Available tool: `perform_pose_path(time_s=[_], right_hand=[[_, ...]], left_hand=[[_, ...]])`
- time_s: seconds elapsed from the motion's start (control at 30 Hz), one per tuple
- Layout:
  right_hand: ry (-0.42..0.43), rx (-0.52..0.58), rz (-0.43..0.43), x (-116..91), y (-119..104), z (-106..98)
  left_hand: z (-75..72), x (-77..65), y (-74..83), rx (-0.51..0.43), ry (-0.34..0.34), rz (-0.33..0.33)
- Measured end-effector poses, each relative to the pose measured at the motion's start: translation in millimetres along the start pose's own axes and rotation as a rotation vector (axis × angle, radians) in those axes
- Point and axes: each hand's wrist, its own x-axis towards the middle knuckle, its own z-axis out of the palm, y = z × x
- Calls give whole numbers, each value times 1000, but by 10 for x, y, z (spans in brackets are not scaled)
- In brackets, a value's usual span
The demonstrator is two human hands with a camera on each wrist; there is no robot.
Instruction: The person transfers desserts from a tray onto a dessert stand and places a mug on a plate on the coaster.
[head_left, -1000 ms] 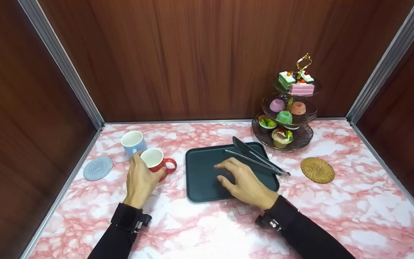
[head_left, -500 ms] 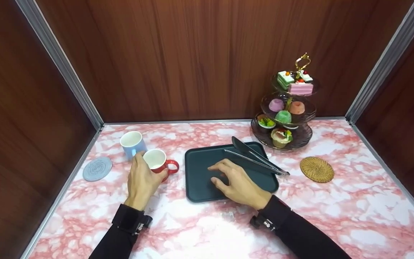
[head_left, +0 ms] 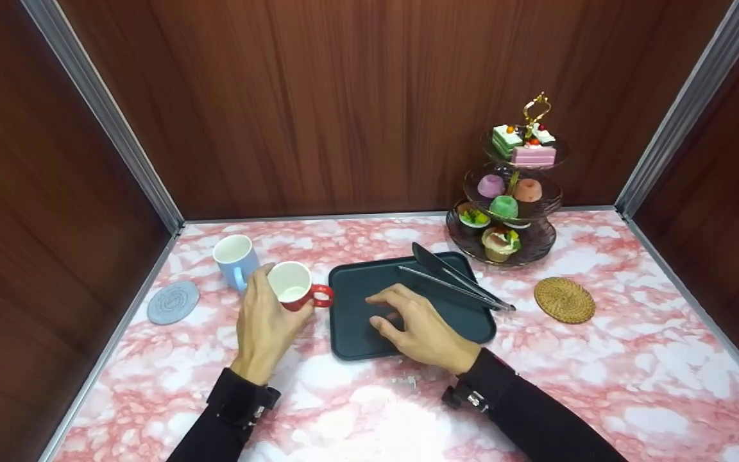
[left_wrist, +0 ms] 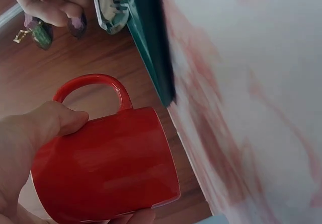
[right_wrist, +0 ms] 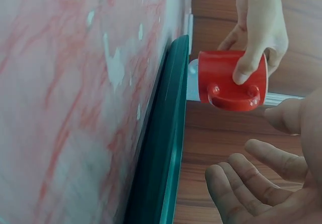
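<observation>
My left hand (head_left: 270, 327) grips a red mug (left_wrist: 108, 166) with a white inside, thumb on the near side and fingers round the far side. The mug is upright, and in both wrist views it hangs a little above the table. Its handle points right, towards the left edge of the dark green tray (head_left: 360, 333). Over the tray hovers my right hand (head_left: 424, 330), fingers loosely bent, holding nothing. Tongs (head_left: 453, 279) lie across the tray's back right part. A light blue mug (head_left: 236, 256) stands just behind and left of the left hand.
A grey-blue round coaster (head_left: 174, 302) lies at the left and a woven brown coaster (head_left: 565, 299) at the right. A three-tier stand (head_left: 536, 247) with cakes and desserts rises at the back right. Wood-patterned walls (head_left: 344, 109) enclose the marbled table (head_left: 369, 417).
The left hand has carried the red mug up and to the right, away from the light blue mug towards the tray. The right hand has shifted slightly left over the tray.
</observation>
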Motion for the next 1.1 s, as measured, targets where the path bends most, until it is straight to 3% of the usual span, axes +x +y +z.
perform_pose_path(time_s=[0.53,0.9,1.1], right_hand=[[-12,142,11,36,-173,59],[19,58,12,10,-209,53],[-10,153,71,-14,-217,48]], left_hand=[[-46,-236,400,-40,-35,106],[11,-373,543,-53,-65,161],[47,-431,597,-52,-87,182]])
